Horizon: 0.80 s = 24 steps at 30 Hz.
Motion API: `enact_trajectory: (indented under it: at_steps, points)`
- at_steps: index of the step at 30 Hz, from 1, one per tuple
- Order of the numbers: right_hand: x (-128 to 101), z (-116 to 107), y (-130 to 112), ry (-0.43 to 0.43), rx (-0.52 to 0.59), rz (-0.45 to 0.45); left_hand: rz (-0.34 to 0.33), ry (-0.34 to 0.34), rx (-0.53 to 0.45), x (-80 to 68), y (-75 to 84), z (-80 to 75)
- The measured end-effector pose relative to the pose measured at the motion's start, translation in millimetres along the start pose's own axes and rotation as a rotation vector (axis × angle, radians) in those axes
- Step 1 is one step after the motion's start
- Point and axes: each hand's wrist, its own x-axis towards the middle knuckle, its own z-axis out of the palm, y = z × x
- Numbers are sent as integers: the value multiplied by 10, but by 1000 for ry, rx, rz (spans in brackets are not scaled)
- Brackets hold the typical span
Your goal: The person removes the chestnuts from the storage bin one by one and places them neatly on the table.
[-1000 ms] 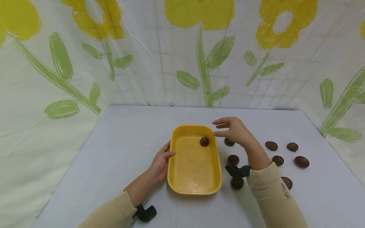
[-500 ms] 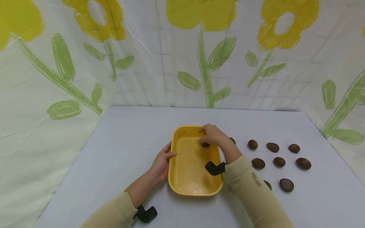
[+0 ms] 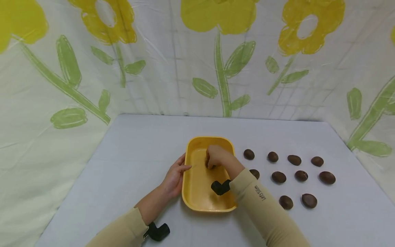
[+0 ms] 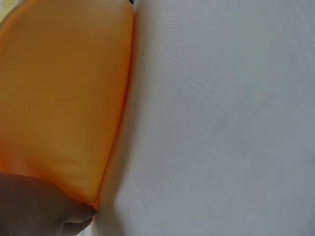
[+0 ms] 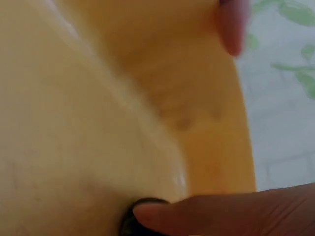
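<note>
My left hand (image 3: 173,176) grips the left wall of a yellow plastic tray (image 3: 197,208), its thumb over the rim and the other fingers outside. In the left wrist view, part of that hand (image 4: 42,209) lies against the tray's outer wall (image 4: 64,108). My right hand (image 3: 218,157) is down inside the tray, towards the back, with fingers curled. A dark brown, rounded chestnut (image 5: 140,223) shows under a fingertip at the bottom of the right wrist view, pinched at the tray floor. From the head, the hand mostly hides it.
Several brown chestnuts (image 3: 279,177) lie spaced in loose rows on the white table (image 3: 139,144), right of the tray. One of them (image 3: 254,174) sits close beside the right sleeve. A flower-printed curtain (image 3: 154,68) hangs behind the table.
My right hand has come from beyond the tray's right rim, down over the chestnut inside, then shifted left and nearer with fingers curled in. The left hand and tray have stayed put.
</note>
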Motion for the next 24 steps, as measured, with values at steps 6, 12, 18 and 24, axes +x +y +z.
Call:
enact_trajectory:
  at_steps: [6,12,18,24]
  points:
    - [8,76,-121,-32,-28,-41,6,-7,16,18,-12,0]
    - [-51,60,-165,-38,114,-143,9,-17,29,14,-3,4]
    - [-158,-8,-129,-15,273,-249,10,-16,40,-3,4,5]
    - [-255,-79,-12,-28,456,-328,0,-4,49,-10,4,-2]
